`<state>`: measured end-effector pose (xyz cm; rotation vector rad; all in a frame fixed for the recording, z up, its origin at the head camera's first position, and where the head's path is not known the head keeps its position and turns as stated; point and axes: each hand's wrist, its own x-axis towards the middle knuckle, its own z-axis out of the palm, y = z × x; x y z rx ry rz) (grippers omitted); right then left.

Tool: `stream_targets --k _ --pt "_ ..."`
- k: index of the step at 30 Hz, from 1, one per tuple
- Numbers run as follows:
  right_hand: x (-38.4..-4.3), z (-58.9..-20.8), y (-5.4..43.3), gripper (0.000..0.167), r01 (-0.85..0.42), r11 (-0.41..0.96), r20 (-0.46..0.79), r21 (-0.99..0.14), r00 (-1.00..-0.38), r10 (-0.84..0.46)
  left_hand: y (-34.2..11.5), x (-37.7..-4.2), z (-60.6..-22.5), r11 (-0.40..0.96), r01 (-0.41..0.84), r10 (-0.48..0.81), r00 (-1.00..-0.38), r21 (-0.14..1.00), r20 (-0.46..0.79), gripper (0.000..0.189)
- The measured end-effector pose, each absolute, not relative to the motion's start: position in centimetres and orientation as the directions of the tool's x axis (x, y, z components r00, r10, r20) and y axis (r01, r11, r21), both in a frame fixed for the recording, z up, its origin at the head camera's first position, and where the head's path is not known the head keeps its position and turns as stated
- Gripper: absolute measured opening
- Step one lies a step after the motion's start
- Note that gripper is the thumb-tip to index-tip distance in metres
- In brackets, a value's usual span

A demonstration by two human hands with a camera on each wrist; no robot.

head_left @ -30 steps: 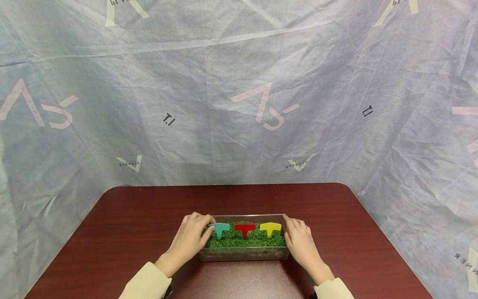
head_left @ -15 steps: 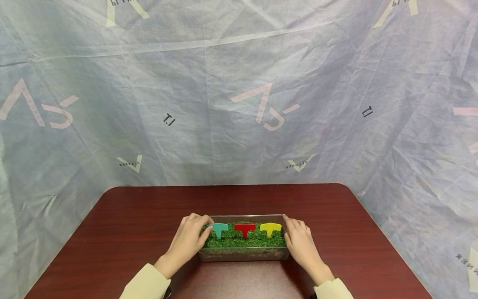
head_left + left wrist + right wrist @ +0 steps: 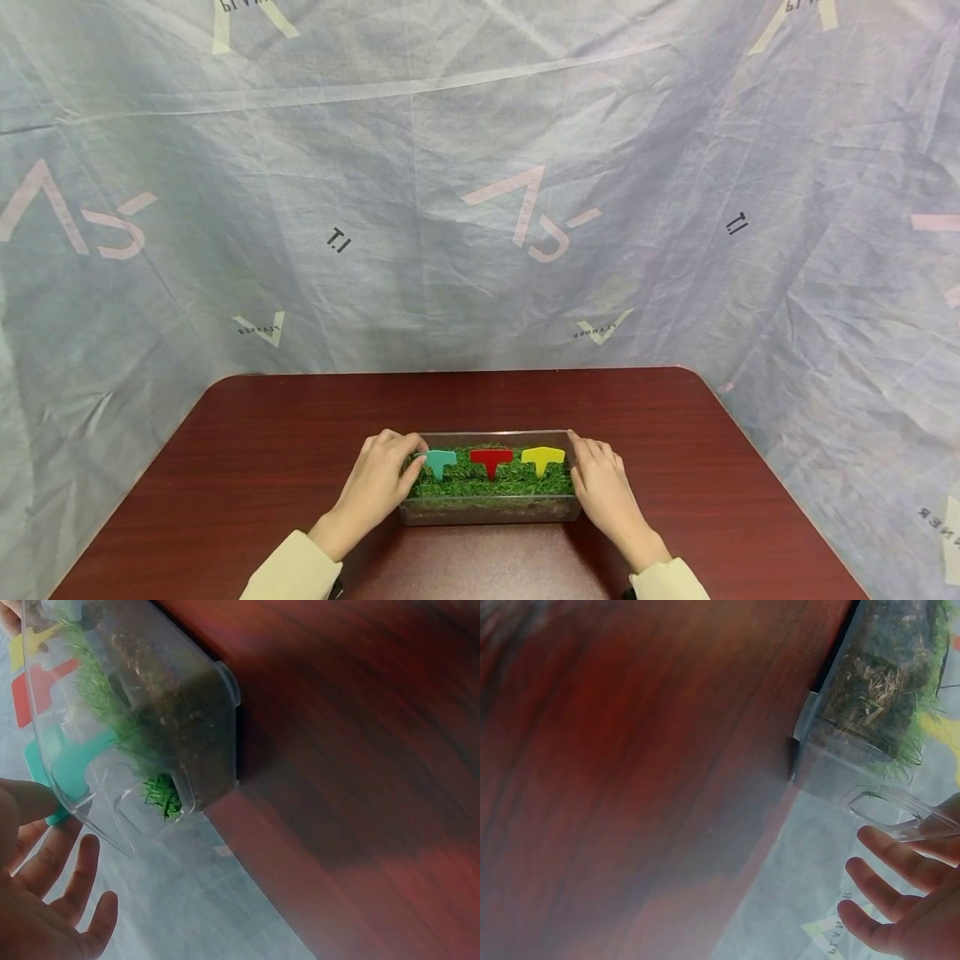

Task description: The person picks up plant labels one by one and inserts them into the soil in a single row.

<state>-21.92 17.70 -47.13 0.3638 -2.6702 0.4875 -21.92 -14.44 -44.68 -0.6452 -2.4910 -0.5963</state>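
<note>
A clear plastic bin [image 3: 491, 510] with soil and green grass [image 3: 480, 483] inside stands on the table. Three T-shaped plant labels are stuck upright in the grass in a row: teal [image 3: 441, 458], red [image 3: 491, 457] and yellow [image 3: 543, 456]. At the bin's left end, my left hand [image 3: 381, 473] pinches the outer end of the teal label between thumb and index finger; its other fingers spread outside the bin in the left wrist view. My right hand [image 3: 603, 483] holds the bin's right end by the rim near the handle cutout [image 3: 885, 810], partly hidden by the frame edge.
The dark red wooden table [image 3: 300, 433] extends around the bin on all sides. A grey printed cloth [image 3: 480, 275] hangs behind the table and along both sides.
The teal label has shifted slightly to the left together with my left hand. My right hand, the bin and the other two labels look unmoved.
</note>
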Motion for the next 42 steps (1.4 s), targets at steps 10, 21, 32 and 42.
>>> stream_targets --k 10,21,32,42 --pt "-21.92 -47.15 17.73 0.045 -0.322 0.905 0.434 -0.277 -0.883 -0.180 -14.52 -22.03 -44.78 0.797 0.545 0.341 -0.762 0.261 0.551 0.011" --pt "-21.89 -47.16 17.76 0.045 -0.322 0.905 0.432 -0.279 -0.884 -0.181 -14.25 -22.11 -44.51 0.805 0.546 0.356 -0.757 0.231 0.548 0.010" --pt "-21.82 -47.08 17.79 0.044 -0.326 0.904 0.433 -0.277 -0.882 -0.185 -14.01 -22.11 -44.36 0.807 0.547 0.362 -0.756 0.223 0.545 0.009" --pt "-21.81 -46.95 17.74 0.045 -0.324 0.904 0.426 -0.280 -0.885 -0.185 -14.11 -22.06 -44.33 0.812 0.539 0.357 -0.763 0.226 0.539 0.011"
